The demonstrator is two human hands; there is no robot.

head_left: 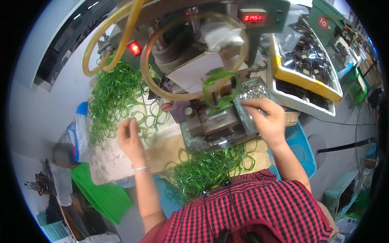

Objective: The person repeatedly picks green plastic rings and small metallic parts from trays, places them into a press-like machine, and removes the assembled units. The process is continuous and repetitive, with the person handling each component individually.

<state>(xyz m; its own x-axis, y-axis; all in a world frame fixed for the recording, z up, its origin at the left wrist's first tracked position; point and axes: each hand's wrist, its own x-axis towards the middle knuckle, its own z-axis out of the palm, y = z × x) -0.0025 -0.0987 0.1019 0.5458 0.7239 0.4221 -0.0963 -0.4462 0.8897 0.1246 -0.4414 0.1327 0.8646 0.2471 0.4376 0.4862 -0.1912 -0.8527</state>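
Head view: a person in a red-and-black checked shirt works at a small bench press, both bare forearms reaching up from the lower edge.
Left hand (130, 137): raised over the white block, fingers curled together and pinching one thin green ring (139, 120) at its near edge; a silver bangle (140, 167) sits on the wrist.
Right hand (268, 120): palm down, fingers curved over the near corner of a small metal tray of shiny bits (252, 90); what the fingertips grip I cannot tell.
Loose rings: a big tangled heap (111, 95) lies just beyond and left of the left hand, and a second heap (208, 168) lies below and between the two hands, close to the body.
Press: the metal die block (216, 121) stands between the hands, nearer the right one; a green ring (219, 85) hangs above it, up and left of the right hand.
Hoses: yellow tubing (117, 40) loops far above the left hand.
Bins: a yellow and white tray of dark round parts (302, 79) sits to the right of and beyond the right hand; a blue basket (302, 148) is just below that hand.
Handling, as I judge it: the rings look light, thin and springy, prone to snag on one another, so a fingertip pinch on a single free rim, lifted clear of the heap, suits them best.
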